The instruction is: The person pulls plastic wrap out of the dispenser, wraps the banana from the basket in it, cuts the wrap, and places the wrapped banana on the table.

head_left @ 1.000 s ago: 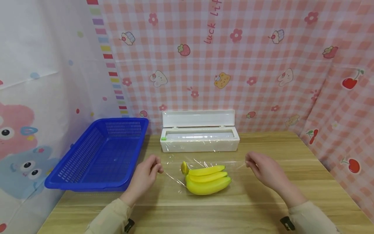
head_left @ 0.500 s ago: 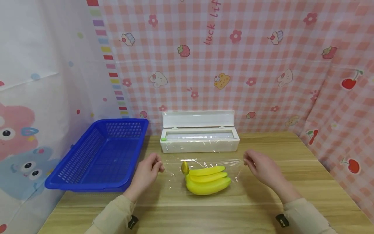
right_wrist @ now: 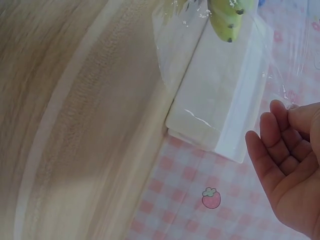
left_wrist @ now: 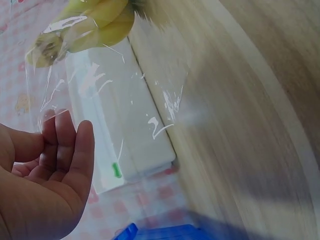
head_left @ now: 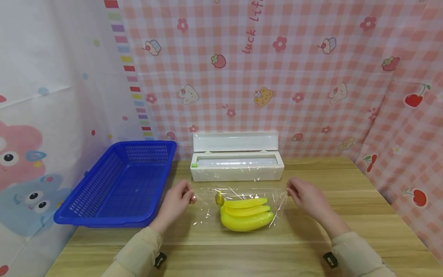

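Compared with one second ago, a little less distance between left hand and right hand. Also less tension in the clear film, with loose creases on both sides of the bananas in place of one tight line at the left. By judgement, a good sign for the covering work: apparently lying over the bananas, but not yet tucked around. About the grip: on each side, thumb and fingertips together in a light pinch on the film, at corner or edge, cannot tell; other fingers only loosely bent. No direct touch of either hand on the bananas, resting between both hands on the wooden table, near the front of the white box.
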The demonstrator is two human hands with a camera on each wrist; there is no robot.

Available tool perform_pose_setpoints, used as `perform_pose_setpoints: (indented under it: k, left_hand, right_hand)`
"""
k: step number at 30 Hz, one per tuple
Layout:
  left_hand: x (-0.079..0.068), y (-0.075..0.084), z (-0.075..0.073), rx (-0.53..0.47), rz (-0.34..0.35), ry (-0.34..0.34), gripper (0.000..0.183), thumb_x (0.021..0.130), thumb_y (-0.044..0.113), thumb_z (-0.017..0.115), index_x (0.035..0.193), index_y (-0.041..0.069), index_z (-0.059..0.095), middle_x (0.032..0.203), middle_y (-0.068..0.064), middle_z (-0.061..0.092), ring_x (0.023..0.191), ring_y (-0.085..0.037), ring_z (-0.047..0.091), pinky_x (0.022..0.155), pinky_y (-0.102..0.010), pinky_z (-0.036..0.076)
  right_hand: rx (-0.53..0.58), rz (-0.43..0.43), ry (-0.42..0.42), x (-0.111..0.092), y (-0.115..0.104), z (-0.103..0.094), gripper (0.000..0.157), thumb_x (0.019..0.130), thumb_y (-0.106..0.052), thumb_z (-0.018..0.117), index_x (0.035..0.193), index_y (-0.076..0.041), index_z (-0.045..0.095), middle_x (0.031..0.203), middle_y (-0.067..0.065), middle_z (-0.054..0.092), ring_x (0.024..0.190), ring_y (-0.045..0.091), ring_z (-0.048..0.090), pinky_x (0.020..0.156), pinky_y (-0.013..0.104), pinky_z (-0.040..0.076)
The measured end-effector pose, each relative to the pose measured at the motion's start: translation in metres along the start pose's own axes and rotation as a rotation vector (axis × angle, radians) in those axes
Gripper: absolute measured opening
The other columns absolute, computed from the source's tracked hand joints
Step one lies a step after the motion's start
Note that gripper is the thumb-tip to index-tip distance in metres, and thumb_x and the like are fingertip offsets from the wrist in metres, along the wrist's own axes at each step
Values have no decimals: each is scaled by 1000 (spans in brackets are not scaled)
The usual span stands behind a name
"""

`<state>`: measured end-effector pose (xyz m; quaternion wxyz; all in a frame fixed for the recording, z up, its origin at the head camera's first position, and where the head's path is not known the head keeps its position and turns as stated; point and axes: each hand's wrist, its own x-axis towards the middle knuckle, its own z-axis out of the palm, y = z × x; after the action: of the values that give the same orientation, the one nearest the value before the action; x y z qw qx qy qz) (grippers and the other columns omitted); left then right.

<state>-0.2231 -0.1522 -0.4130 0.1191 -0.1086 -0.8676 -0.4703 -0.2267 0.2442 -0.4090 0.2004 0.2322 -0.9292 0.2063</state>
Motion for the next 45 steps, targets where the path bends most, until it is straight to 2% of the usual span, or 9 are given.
perform_pose_setpoints:
  k: [8,17,23,32,40,45]
  left_hand:
    - [6,-1,3,13,-53,-21,16,91,-5,57,82,7,53,70,0,63,67,-13,60,59,-27,48]
    - [8,-2,4,-110,-108,-59,16,89,-11,55,81,2,51,71,-5,60,67,-14,61,61,-27,55]
    - [9,-3,5,-133,-129,-79,15,88,-12,53,80,1,51,70,-7,59,65,-15,61,62,-31,58]
    - [10,-6,6,-138,-106,-99,16,87,-14,52,78,0,51,69,-12,61,64,-17,61,62,-34,59]
    - [11,-7,7,-103,-95,-102,18,86,-14,53,76,1,51,67,-9,60,62,-14,58,58,-26,55]
    - [11,-8,7,-85,-85,-101,18,86,-14,54,76,1,51,65,-6,59,61,-14,58,56,-25,54]
  right_hand:
    - [25,35,-47,2,4,5,13,90,-2,67,86,-10,58,73,-4,60,63,10,53,57,31,48]
    - [55,64,-85,4,8,11,12,91,-3,66,87,-10,57,72,-7,55,62,9,50,56,30,46]
    - [68,90,-117,4,9,16,11,91,-3,66,88,-10,57,72,-6,54,64,10,50,58,30,47]
    - [87,90,-131,6,10,20,12,91,-2,66,88,-9,57,72,-5,53,65,11,50,58,29,48]
    - [91,120,-203,9,11,25,9,93,-4,63,89,-9,57,73,-4,53,67,13,50,61,31,48]
    - [85,130,-224,11,11,29,9,94,-5,62,89,-11,56,74,-4,53,68,14,51,62,34,47]
